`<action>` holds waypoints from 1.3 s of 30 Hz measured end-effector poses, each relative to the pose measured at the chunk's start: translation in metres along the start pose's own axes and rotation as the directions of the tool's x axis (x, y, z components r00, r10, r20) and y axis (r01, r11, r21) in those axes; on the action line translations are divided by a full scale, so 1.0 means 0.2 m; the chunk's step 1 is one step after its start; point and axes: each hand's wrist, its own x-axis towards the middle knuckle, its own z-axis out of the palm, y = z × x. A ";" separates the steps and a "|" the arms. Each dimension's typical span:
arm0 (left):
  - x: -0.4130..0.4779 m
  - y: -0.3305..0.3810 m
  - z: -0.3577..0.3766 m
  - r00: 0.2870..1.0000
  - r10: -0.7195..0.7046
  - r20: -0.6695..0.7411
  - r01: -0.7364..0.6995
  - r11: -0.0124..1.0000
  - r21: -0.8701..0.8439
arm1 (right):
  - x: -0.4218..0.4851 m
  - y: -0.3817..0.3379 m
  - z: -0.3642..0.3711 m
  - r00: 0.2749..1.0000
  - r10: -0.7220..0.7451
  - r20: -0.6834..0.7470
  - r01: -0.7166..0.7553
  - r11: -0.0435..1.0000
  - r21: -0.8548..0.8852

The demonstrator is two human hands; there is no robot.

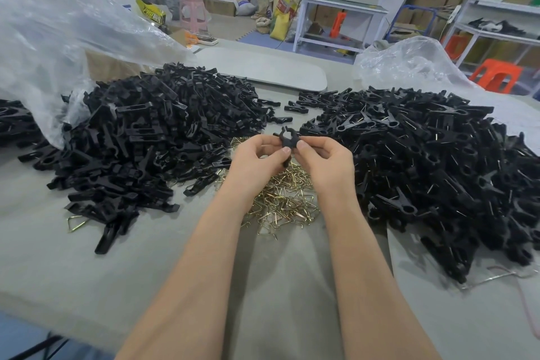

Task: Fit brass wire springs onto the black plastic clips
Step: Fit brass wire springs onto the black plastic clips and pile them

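The left hand and right hand curl their fingers in, thumbs and forefingers pinching one small matte black plastic clip with a forked top. It is held above a glinting heap of bent brass wire springs mid-table. Jumbled black clip pieces spread toward the grey cloth-covered table's left edge, and wire-fitted black clips toward its right.
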 end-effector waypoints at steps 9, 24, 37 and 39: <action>-0.02 0.02 0.00 1.000 0.020 0.020 -0.019 0.999 -0.049 | -0.01 -0.03 -0.04 0.991 0.015 0.131 -0.023 0.998 0.060; -0.03 0.06 -0.02 0.991 -0.081 0.103 0.105 0.961 -0.255 | -0.01 -0.04 -0.02 0.974 0.067 0.218 -0.087 0.992 0.086; -0.06 0.10 -0.01 0.987 0.160 0.016 -0.151 0.959 -0.240 | -0.02 -0.09 -0.03 0.925 0.169 0.342 -0.300 0.875 0.380; -0.04 0.10 -0.02 0.993 0.097 -0.065 -0.114 0.914 -0.390 | -0.02 -0.08 -0.04 0.964 0.147 0.223 -0.187 0.967 0.171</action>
